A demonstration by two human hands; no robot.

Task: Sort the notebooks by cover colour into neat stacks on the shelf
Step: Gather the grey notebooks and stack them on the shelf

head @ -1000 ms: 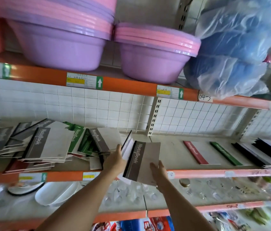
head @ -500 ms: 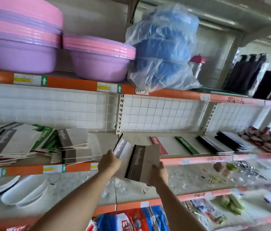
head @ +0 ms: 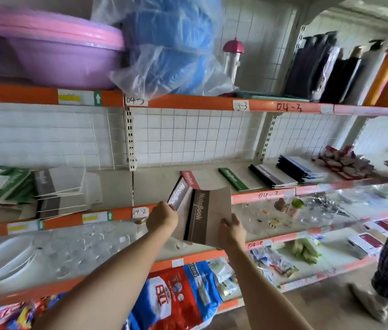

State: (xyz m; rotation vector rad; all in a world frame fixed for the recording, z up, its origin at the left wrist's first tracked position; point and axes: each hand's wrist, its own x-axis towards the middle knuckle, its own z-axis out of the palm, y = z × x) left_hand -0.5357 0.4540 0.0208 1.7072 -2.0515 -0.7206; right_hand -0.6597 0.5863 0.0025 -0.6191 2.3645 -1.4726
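Orange-edged shelf (head: 188,208) fills my view. Just in front of its edge I hold two brown-spined notebooks (head: 208,214): my left hand (head: 162,219) curls its fingers round the rear one, my right hand (head: 233,231) pinches the front one's lower corner. Beyond them on that shelf lie a red-spined notebook (head: 195,179) and a green-spined notebook (head: 234,179); a messy notebook pile (head: 45,189) sits left.

left hand (head: 162,219): fingers hidden behind notebooks (head: 208,214) | messy pile (head: 9,189): cut off at left edge, blurred

Shelf (head: 121,186) bearing red notebook (head: 202,178), green notebook (head: 234,179)
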